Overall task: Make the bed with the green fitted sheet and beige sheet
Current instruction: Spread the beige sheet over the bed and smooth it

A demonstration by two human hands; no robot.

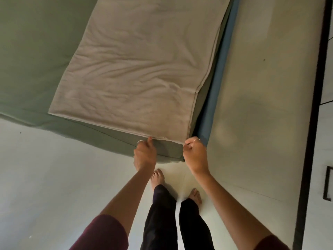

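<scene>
Hands, left (145, 154) and right (194, 152), pinch beige sheet (137, 69) edge atop green fitted sheet (36, 51)

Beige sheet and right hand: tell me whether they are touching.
Touching. The head view shows the right hand curled around the near corner of the beige sheet, with the cloth edge running into its fingers, no gap visible.

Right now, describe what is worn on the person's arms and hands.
Both forearms are bare, with short maroon sleeves ending above the elbows. The left hand wears a thin silver-coloured ring on a finger; the right hand wears a similar ring. No watch or bracelet shows.
</scene>
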